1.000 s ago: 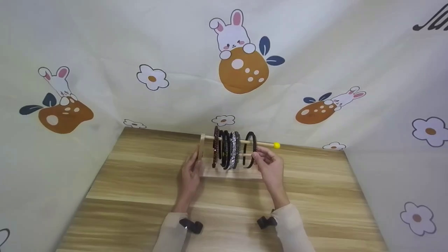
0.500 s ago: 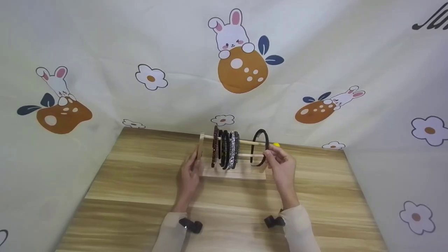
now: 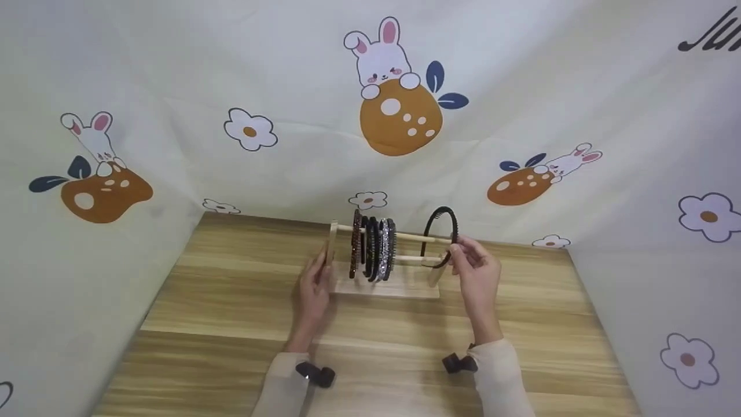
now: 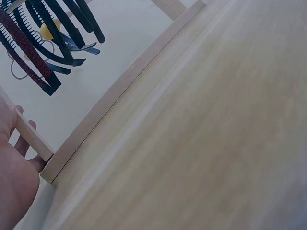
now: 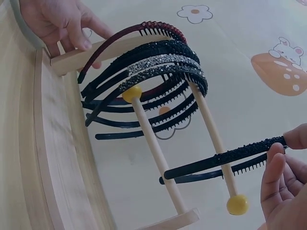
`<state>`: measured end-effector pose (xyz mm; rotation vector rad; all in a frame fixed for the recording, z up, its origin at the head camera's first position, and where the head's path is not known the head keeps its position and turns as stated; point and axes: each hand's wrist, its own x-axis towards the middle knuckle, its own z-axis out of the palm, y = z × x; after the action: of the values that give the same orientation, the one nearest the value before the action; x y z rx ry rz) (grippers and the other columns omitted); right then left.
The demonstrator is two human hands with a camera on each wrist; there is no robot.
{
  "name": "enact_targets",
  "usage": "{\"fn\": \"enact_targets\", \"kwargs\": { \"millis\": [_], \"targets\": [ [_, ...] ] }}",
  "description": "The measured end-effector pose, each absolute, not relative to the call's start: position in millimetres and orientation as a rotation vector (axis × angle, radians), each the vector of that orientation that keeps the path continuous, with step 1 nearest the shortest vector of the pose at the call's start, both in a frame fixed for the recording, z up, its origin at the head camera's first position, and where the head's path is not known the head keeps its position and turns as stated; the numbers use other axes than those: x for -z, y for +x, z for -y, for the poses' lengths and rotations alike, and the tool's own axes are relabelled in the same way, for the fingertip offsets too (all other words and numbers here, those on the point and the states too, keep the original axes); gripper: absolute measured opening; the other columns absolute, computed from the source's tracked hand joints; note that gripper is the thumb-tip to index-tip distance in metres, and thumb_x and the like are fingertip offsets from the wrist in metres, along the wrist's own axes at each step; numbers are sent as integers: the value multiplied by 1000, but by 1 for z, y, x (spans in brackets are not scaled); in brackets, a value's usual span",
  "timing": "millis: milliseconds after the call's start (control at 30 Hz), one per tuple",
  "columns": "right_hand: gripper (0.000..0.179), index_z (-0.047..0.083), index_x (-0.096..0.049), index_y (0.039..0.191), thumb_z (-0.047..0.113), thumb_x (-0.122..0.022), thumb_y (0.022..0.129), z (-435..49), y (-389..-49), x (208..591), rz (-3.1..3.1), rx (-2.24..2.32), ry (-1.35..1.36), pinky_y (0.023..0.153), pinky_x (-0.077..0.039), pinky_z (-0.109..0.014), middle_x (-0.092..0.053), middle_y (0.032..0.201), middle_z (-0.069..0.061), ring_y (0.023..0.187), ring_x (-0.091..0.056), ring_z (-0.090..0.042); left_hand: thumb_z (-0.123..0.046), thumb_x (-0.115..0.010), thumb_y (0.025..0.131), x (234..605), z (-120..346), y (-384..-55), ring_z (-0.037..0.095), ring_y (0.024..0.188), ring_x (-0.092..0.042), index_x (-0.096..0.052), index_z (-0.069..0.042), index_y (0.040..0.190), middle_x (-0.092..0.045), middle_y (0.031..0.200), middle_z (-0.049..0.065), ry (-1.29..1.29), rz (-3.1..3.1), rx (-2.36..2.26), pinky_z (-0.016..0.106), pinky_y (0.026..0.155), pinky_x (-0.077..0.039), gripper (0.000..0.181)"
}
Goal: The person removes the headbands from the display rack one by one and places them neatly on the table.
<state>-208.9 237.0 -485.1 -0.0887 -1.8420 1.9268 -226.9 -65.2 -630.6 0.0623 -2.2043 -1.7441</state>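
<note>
A black toothed headband is pinched between the thumb and fingers of my right hand. It is near the right end of a wooden rack's upper rod; in the right wrist view that rod passes between the arms of the headband. My left hand grips the rack's left upright, thumb and fingers on opposite sides. Several other headbands hang together left of the middle: a dark red one, black ones and a silver glittery one. The right wrist view shows a yellow ball on a rod's end.
The rack's flat base stands on a wood-grain table. A pale cloth printed with rabbits and flowers rises behind the table and along both sides.
My right hand has moved right along the rods with the black headband, away from the other headbands. The left hand has stayed at the upright.
</note>
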Motion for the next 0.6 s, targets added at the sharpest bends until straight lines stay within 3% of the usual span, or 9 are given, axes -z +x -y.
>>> {"fn": "enact_targets", "kwargs": {
  "millis": [67, 167, 300, 467, 600],
  "targets": [
    [17, -14, -76, 115, -6, -76, 101, -238, -209, 484, 1835, -1922, -82, 54, -53, -18, -77, 86, -6, 65, -66, -13, -22, -61, 116, 631, 65, -228, 52, 156, -42, -59, -13, 160, -40, 173, 25, 54, 2181, 1761, 56, 109, -60, 45],
    [18, -14, -76, 117, -5, -75, 101, -239, -208, 482, 1837, -1906, -90, 56, -54, -18, -77, 87, -4, 66, -67, -12, -23, -62, 115, 631, 65, -228, 50, 153, -48, -60, -15, 160, -43, 173, 21, 60, 2187, 1755, 53, 103, -64, 45],
    [18, -12, -76, 118, -4, -76, 102, -241, -207, 479, 1824, -1894, -100, 57, -55, -19, -78, 90, -2, 70, -68, -12, -23, -62, 115, 629, 65, -227, 46, 133, -65, -60, -18, 160, -46, 172, 16, 64, 2221, 1706, 51, 90, -68, 45],
    [16, -14, -76, 117, -7, -74, 102, -247, -208, 478, 1780, -1882, -87, 57, -54, -18, -78, 90, -3, 68, -67, -12, -21, -62, 115, 630, 66, -228, 44, 126, -67, -59, -18, 160, -47, 172, 15, 64, 2235, 1686, 51, 87, -68, 45],
    [17, -14, -75, 117, -7, -73, 102, -250, -209, 478, 1759, -1866, -81, 56, -53, -18, -79, 90, -3, 66, -66, -12, -24, -60, 116, 630, 66, -227, 45, 133, -64, -58, -21, 161, -46, 173, 13, 86, 2241, 1720, 55, 94, -66, 46]
  ]
}}
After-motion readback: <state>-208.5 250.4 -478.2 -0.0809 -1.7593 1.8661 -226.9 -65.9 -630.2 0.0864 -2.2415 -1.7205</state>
